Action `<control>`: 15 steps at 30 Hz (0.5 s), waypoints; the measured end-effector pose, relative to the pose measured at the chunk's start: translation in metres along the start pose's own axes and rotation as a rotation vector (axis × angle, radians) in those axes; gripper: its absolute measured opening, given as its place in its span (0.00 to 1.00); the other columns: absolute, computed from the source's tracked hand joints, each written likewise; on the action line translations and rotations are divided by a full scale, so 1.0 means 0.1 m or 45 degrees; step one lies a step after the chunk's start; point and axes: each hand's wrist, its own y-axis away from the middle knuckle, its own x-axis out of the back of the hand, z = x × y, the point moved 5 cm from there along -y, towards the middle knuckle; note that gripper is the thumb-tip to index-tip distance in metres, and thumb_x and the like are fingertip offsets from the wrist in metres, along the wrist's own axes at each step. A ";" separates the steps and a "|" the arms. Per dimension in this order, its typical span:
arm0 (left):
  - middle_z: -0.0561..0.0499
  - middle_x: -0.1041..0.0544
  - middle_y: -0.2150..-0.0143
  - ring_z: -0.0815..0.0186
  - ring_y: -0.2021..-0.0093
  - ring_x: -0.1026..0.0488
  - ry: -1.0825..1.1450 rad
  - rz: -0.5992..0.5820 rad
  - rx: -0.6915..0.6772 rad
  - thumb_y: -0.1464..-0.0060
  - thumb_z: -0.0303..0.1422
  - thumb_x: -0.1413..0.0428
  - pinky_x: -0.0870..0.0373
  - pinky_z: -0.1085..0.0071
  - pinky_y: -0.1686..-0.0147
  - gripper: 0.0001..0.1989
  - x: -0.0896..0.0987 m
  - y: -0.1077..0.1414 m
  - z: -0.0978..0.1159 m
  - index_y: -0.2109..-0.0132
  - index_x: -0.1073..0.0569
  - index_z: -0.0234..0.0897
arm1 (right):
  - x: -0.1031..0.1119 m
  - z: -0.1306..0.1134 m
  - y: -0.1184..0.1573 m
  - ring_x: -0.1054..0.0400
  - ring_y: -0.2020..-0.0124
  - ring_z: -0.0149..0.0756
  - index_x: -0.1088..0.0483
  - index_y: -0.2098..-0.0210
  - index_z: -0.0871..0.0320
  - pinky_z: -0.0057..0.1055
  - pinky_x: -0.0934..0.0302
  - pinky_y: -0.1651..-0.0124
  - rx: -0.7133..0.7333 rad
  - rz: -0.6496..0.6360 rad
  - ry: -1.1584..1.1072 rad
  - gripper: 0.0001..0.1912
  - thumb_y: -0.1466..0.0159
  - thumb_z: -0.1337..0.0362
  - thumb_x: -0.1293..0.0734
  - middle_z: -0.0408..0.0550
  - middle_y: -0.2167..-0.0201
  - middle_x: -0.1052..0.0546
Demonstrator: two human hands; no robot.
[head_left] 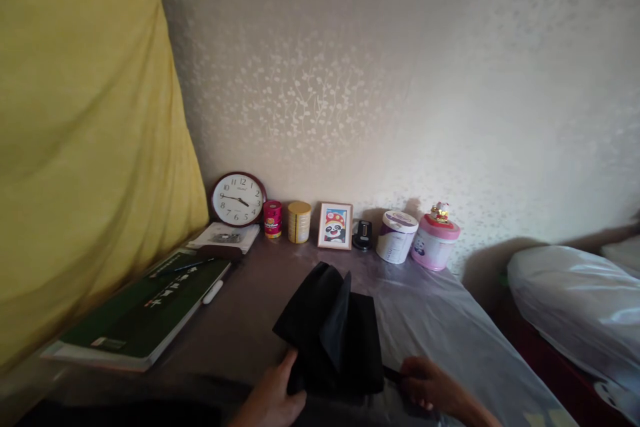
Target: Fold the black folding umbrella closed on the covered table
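On the left, a yellow curtain [95, 147] hangs beside the counter [250, 307]. Next to it lies a green book [145, 307]; its cover has pale characters, which are too small for me to read. Farther stands a round clock [239, 199], whose numbers are readable. To the right of the book, a strip of counter is free. The left hand [275, 387] is clamped on the near left side of a black folded piece [335, 337], which stands spread at the near middle, between both hands. Behind it, a panda picture [335, 225] belongs to the far row. The right hand [423, 383] is closed around a thin dark strip [393, 374] beside the piece; I cannot tell if they are joined. Farther right there is open room until the counter's sloping right edge, and beyond this lies a plastic-covered bundle [575, 300].
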 end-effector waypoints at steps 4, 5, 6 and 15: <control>0.46 0.24 0.55 0.64 0.56 0.27 -0.376 -0.061 -0.012 0.52 0.28 0.51 0.35 0.72 0.56 0.34 -0.15 0.04 0.03 0.37 0.49 0.35 | 0.22 0.00 0.06 0.32 0.76 0.34 0.31 0.76 0.59 0.28 0.40 0.73 0.130 0.243 0.245 0.08 0.48 0.63 0.40 0.45 0.80 0.27; 0.46 0.25 0.53 0.65 0.55 0.28 -0.447 -0.064 -0.005 0.52 0.27 0.51 0.35 0.73 0.56 0.36 -0.17 0.06 0.05 0.36 0.53 0.36 | 0.29 -0.08 0.09 0.30 0.72 0.37 0.30 0.74 0.59 0.31 0.38 0.69 0.204 0.376 0.331 0.09 0.46 0.62 0.40 0.47 0.76 0.25; 0.46 0.26 0.52 0.65 0.54 0.28 -0.514 -0.063 0.004 0.52 0.27 0.51 0.36 0.73 0.56 0.38 -0.19 0.07 0.07 0.35 0.57 0.36 | 0.36 -0.20 0.14 0.30 0.68 0.38 0.28 0.71 0.58 0.33 0.37 0.64 0.289 0.525 0.405 0.11 0.44 0.60 0.40 0.49 0.71 0.23; 0.42 0.31 0.47 0.65 0.55 0.29 -0.844 -0.101 0.115 0.50 0.23 0.53 0.35 0.71 0.57 0.40 -0.28 0.17 0.23 0.35 0.66 0.37 | 0.07 -1.47 0.35 0.31 0.61 0.33 0.36 0.49 0.52 0.30 0.36 0.58 0.919 0.743 0.746 0.16 0.34 0.66 0.46 0.48 0.61 0.28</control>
